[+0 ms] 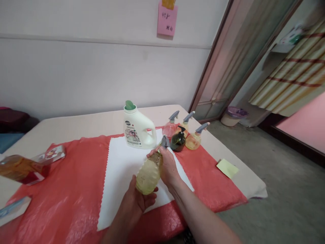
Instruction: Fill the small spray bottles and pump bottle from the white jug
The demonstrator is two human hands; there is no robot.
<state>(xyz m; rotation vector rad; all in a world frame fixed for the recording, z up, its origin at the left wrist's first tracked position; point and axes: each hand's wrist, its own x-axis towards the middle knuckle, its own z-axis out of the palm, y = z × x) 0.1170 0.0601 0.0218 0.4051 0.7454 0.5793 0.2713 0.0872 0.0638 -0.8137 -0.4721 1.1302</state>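
Observation:
A translucent yellow-green spray bottle (147, 177) with a ribbed body is tilted between my hands above the white cloth (122, 189). My left hand (139, 199) cups its base, thumb along one side and fingers curled underneath. Round the neck, just below the grey spray head (165, 141), my right hand (167, 165) is closed. The palm of that hand hides part of the bottle's shoulder. Behind it stands a white detergent jug (144, 130) with a handle and a green piece (129, 105) in its mouth.
Several bottles cluster at the right: a pink spray bottle (169, 129), yellow ones (194, 140) and a dark green pump bottle (178, 141). Red plastic sheeting (76, 176) covers the table. An amber bottle (20, 168) lies at the left; a yellow note (228, 168) lies near the right edge.

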